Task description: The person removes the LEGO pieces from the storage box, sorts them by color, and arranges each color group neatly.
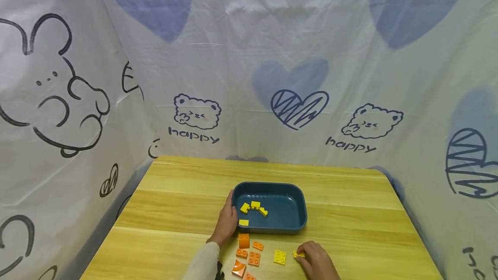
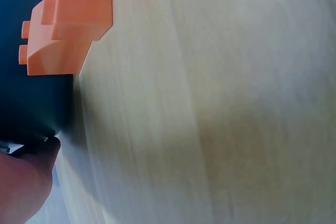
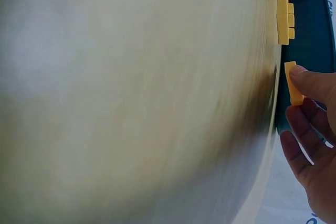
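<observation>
My right hand (image 1: 317, 259) pinches a small yellow toy brick (image 3: 293, 83) between thumb and fingers, at the near right of the table. Just left of it a yellow brick (image 1: 280, 257) with studs up lies on the wood. My left hand (image 1: 226, 221) rests along the outer left wall of a dark blue tray (image 1: 288, 230), its fingers fairly straight. Inside the tray, towards its left side, are several yellow bricks (image 1: 255, 205). Between the hands, in front of the tray, several orange bricks (image 1: 254, 259) lie loose, one of them curved (image 1: 239, 268).
The wooden table (image 1: 186, 193) reaches back to a white hanging cloth (image 1: 241, 141) printed with hearts and bears. More of this cloth hangs at the left and right sides. A light sleeve (image 1: 204, 260) covers the left forearm.
</observation>
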### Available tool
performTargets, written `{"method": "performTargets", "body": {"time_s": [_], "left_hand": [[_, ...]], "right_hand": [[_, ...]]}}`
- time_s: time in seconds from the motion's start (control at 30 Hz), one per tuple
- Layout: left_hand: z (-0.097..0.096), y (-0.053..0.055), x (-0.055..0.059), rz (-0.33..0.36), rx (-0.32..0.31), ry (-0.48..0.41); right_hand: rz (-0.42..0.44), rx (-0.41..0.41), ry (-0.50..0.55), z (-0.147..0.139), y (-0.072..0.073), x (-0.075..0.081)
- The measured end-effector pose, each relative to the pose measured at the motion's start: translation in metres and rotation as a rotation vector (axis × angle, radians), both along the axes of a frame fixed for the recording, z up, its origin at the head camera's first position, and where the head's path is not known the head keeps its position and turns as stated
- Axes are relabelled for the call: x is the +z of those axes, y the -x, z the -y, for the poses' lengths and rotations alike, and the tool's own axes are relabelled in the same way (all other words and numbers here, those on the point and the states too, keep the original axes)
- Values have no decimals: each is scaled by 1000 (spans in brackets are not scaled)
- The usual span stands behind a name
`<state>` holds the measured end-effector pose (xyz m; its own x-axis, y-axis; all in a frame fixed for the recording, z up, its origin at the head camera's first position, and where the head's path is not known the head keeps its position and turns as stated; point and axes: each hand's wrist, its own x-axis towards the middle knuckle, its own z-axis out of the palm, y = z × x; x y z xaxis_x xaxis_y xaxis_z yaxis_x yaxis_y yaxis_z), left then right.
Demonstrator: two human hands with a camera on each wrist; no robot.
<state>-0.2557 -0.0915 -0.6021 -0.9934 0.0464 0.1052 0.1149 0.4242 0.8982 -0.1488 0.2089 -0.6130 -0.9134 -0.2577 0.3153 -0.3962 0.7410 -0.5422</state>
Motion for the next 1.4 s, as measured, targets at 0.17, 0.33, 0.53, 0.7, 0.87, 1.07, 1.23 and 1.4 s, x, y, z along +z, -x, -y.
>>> {"method": "performTargets", "body": {"time_s": [0.17,0.33,0.53,0.7,0.87,1.07,1.23,1.4], "left_hand": [[0,0,-2,-25,11,38],[0,0,-2,-22,10,33],[-1,-2,0,-18,6,25],[-1,-2,0,-20,3,21],[-1,-2,1,-23,1,21],[-1,-2,1,-19,5,25],[-1,-2,2,-19,4,21],[-1,-2,2,-24,-3,21]], "right_hand": [[109,17,2,-2,-1,3],[194,35,-12,-6,1,5],[203,46,-27,-7,1,4],[210,45,-33,-7,1,3],[221,33,-40,-7,2,4],[221,9,-52,-6,1,4],[182,-7,-47,-4,-1,7],[70,-33,-48,-2,-2,13]]}}
